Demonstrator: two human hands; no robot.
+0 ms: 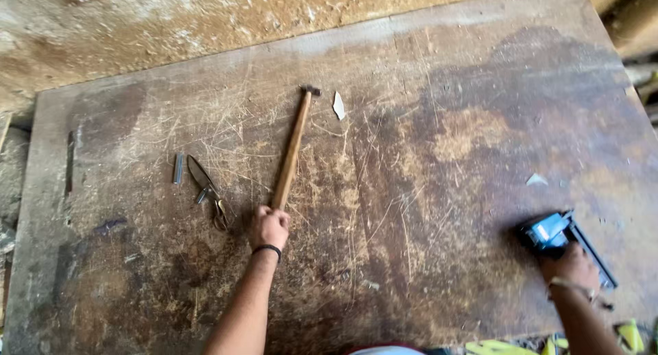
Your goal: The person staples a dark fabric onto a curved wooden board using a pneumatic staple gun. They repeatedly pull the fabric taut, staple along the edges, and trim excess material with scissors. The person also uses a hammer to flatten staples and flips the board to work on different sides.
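My left hand [269,226] grips the near end of a wooden hammer handle [290,151] that lies flat on a scratched brown board [425,163], its small metal head pointing away from me. A black band sits on that wrist. At the right, my right hand [572,266] rests on a blue and black nail gun [556,233] lying on the board near its front edge.
Left of the hammer lie scissors [205,185] and a strip of staples [178,168]. A small white scrap [338,105] sits by the hammer head, another scrap [536,179] at the right. A rough earthen wall [137,19] runs behind the board. Yellow items [500,347] lie below the front edge.
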